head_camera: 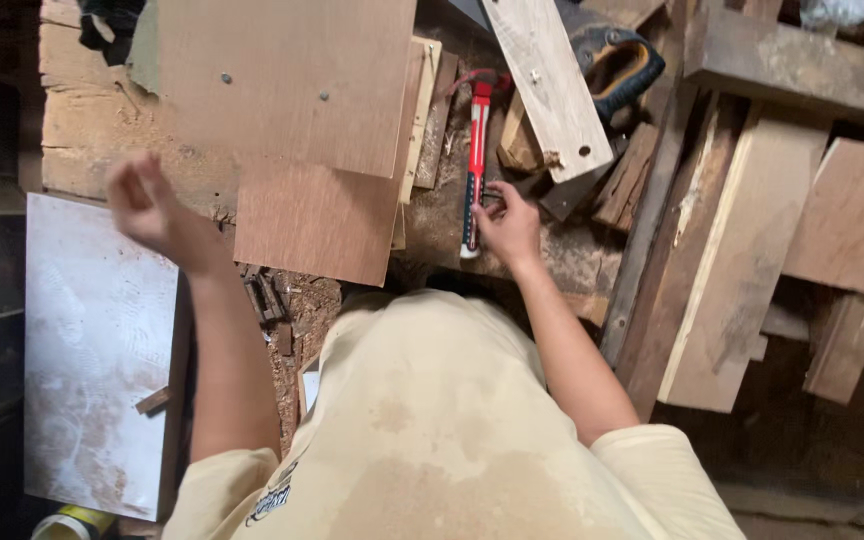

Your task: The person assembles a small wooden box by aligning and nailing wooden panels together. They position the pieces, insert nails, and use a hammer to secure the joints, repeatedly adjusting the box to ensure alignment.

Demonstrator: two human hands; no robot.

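Your right hand point(508, 226) rests at the red-and-white hammer point(475, 160) lying on the table point(82, 130), fingers on the handle, grip not clearly clenched. Your left hand point(148, 205) hovers blurred, loosely curled, holding nothing. Plywood sheets point(292, 90) hide part of the table, and the hammer's head sits in shadow.

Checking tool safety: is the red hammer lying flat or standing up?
Lying flat: the hammer rests lengthwise on the bench, right hand at its handle.
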